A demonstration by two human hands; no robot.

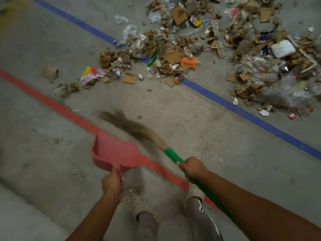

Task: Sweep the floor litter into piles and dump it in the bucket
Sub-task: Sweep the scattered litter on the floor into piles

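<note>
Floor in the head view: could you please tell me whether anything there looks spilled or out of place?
Yes: litter lies strewn rather than piled, straddling the blue line. A cardboard tube sits apart on the left, stray from the rest, towards the red line.

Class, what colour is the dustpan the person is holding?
Pink, shown best in the head view: the dustpan, held by the left hand.

The broom brush is a blurry smear. The big litter pile runs off the top and right edges, and many small bits in it are too fuzzy to name. The left hand covers most of the pink dustpan handle. The far end of the green broom handle is hidden behind the right arm. Both legs are cut off at the bottom edge.
</note>
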